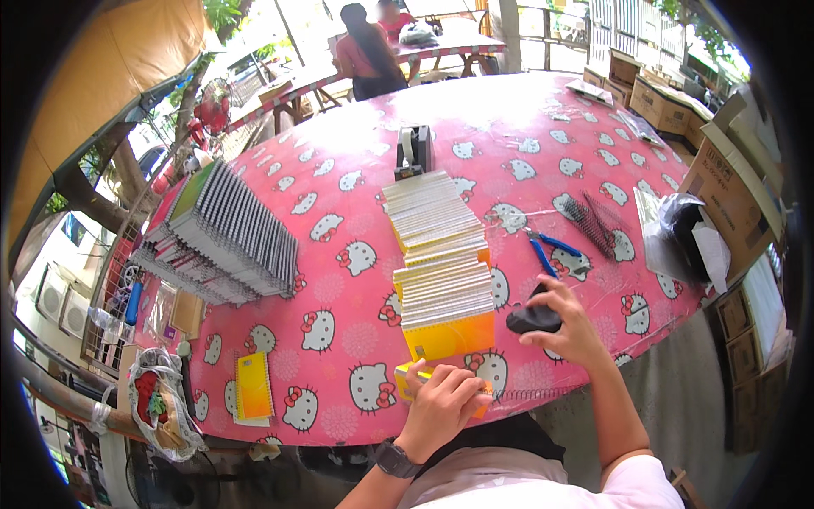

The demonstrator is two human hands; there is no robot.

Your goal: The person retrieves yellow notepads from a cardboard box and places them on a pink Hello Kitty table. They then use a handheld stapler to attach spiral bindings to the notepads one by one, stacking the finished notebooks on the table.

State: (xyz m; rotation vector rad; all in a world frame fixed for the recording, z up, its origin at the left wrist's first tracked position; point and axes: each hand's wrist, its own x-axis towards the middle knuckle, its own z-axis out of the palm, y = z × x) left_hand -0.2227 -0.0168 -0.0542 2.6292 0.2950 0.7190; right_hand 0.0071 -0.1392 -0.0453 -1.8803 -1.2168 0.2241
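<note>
My left hand [445,393] is closed on a small yellow notebook [402,378] at the near table edge, covering most of it. From its right side a thin dark spiral wire [530,394] runs out along the edge. My right hand [570,321] curves its fingers and thumb around the right end of a small black object [532,319], soft-looking, whose kind I cannot make out. Just beyond my left hand, a long row of yellow spiral notebooks [449,338] stretches away, page edges up. Blue-handled pliers [543,254] lie beyond my right hand.
Tall stacks of spiral-bound books [229,233] stand at left, near a lone yellow notebook [253,386]. A tape dispenser [415,151] sits behind the row. Dark wire coils [589,222] and a cardboard box [733,182] are at right. Two people sit at a far table.
</note>
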